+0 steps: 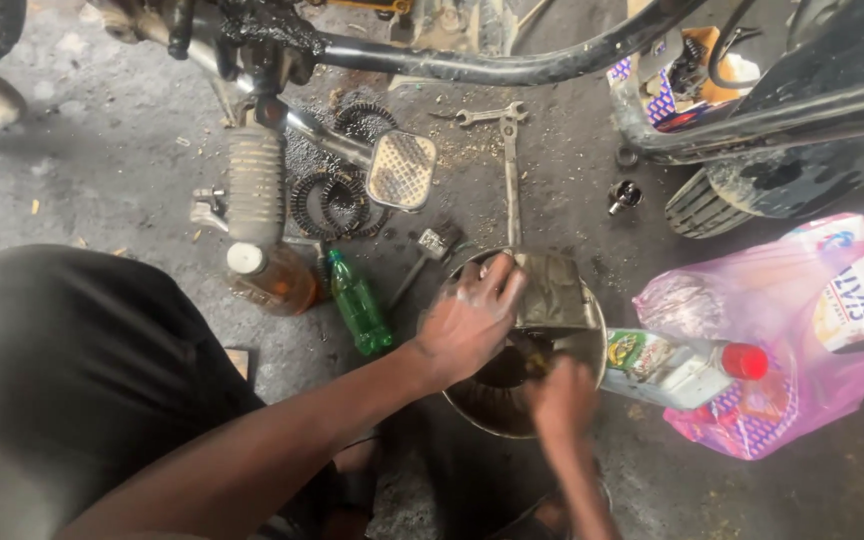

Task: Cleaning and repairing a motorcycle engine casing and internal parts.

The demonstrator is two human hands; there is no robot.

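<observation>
While both hands [472, 320] grip a part in the metal bowl [582, 350], bottles [360, 302] crowd close.

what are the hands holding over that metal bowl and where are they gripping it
The left hand grips a dirty flat metal piece by its near edge over the bowl. The right hand reaches in; its hold cannot be told.

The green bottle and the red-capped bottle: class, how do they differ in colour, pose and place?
The green bottle is tinted green with a green cap; the red-capped bottle is pale with a colourful label. The green bottle lies left of the metal bowl, apart from both hands; the red-capped bottle lies right of it, base against the rim. Both lie on the grimy floor.
</observation>
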